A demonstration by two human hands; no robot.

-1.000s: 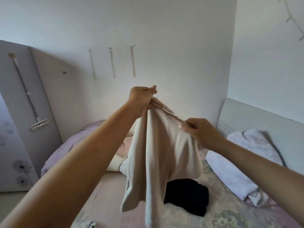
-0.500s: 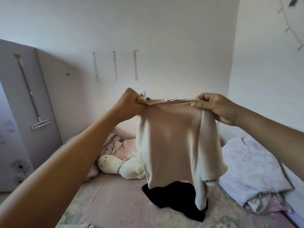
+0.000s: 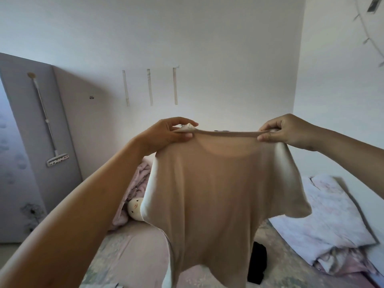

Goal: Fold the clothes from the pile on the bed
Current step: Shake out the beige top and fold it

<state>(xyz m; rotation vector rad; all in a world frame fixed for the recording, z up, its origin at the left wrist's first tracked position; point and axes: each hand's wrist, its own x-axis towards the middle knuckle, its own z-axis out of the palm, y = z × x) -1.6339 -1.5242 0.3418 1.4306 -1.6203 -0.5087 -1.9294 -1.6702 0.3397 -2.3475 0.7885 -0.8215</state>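
A beige short-sleeved shirt [image 3: 216, 196] hangs spread out in the air in front of me, above the bed [image 3: 133, 254]. My left hand [image 3: 170, 134] pinches its top edge at the left shoulder. My right hand [image 3: 286, 132] pinches the top edge at the right shoulder. The neckline is stretched taut between the two hands. A black garment [image 3: 257, 260] lies on the bed behind the shirt, mostly hidden by it.
A white plush toy [image 3: 135, 208] and a pink crumpled blanket [image 3: 137, 179] lie at the bed's far side. A pale folded duvet [image 3: 324, 221] is on the right by the headboard. A mop [image 3: 48, 123] hangs on the grey panel at left.
My hands have moved apart along the shirt's top edge, and the shirt has opened out from a bunched drape into a flat spread. It now covers most of the black garment.
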